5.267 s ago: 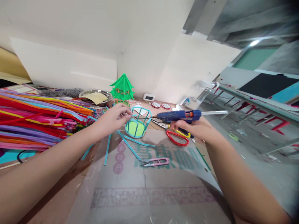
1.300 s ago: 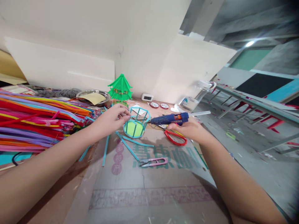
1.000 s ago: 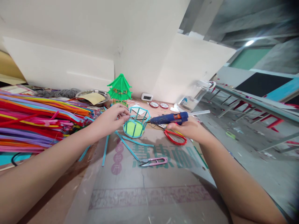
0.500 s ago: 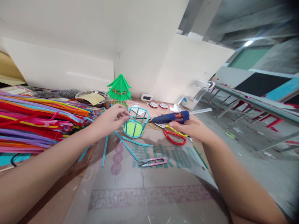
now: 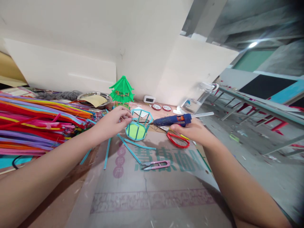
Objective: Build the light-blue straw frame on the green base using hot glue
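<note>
My left hand has its fingers closed on the left side of a small cage-like frame of blue pipe cleaners. A light green round base fills the bottom of this frame. In my right hand is a dark blue hot glue gun, with a clear glue stick poking out of its back. The nozzle points left, close to the frame's right side; whether it touches cannot be made out. Red-handled scissors lie under the gun. Pink thread snips rest nearer me, beside loose blue pipe cleaners.
Bundles of coloured pipe cleaners lie at the left. Behind my left hand stands a green pagoda model, near a metal dish. A small digital clock and a clear plastic jug are at the back. Printed cardboard covers the table.
The glue gun and my right hand have shifted slightly left, bringing the nozzle nearer the blue frame. My left hand and the frame have hardly moved.
</note>
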